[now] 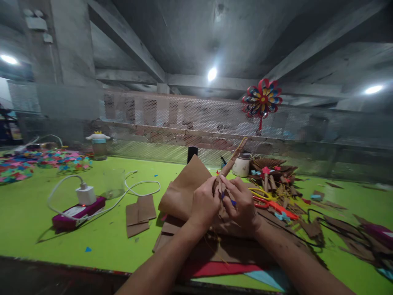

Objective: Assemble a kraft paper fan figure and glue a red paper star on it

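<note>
Nearest us lies a red paper strip (215, 269) before the brown paper stack (181, 192); above that stack our left hand (204, 203) and right hand (242, 205) pinch fingers closed around a rolled brown paper stick (231, 163), scissors (270, 201) just right

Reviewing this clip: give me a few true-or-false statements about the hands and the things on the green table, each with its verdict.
1. Both hands, left hand and right hand, hold a rolled brown paper stick. True.
2. The stick lies flat on the table. False: it is raised and tilted up to the right.
3. A white charger sits on a purple power strip. True.
4. The scissors are in the right hand's grip. False: they lie on the table to the right of it.
5. A colourful paper pinwheel hangs above the mesh fence. True.
</note>
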Motion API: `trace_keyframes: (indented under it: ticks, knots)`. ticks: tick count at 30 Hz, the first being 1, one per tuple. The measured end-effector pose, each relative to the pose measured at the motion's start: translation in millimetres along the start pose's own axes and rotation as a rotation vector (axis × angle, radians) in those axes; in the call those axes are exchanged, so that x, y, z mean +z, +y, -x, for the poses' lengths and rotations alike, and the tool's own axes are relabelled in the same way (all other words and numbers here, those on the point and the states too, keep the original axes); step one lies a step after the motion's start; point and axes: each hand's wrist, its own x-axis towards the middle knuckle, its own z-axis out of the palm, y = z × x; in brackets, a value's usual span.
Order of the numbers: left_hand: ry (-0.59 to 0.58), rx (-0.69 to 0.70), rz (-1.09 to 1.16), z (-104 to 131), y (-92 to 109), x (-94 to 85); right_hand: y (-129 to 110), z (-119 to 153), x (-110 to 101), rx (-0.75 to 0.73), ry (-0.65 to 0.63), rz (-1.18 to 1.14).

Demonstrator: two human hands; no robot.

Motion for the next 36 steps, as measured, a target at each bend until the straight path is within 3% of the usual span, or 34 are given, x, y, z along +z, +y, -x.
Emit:
trace_keyframes:
  ticks: [9,22,29,33,36]
  knots:
    - [-0.052,-0.029,0.060,1.1,-0.5,2.6,20.4,-1.0,-2.0,-0.059,0.015,0.066]
    - [-0.068,-0.162,0.035,4.8,-1.3,6.9,13.3,9.1,5.4,-0.050,-0.033,0.333]
    - [-0.154,-0.248,-0.062,6.3,-7.2,12.2,-1.0,1.9,-0.5,0.046,-0.189,0.468]
    - [-0.144,-0.346,0.243,3.2,-15.6,16.8,-7.0,-2.8,-3.0,0.067,-0.218,0.417]
    - [-0.176,-0.479,0.552,-1.0,-19.5,19.3,-8.0,-8.7,-8.4,0.066,-0.060,0.256]
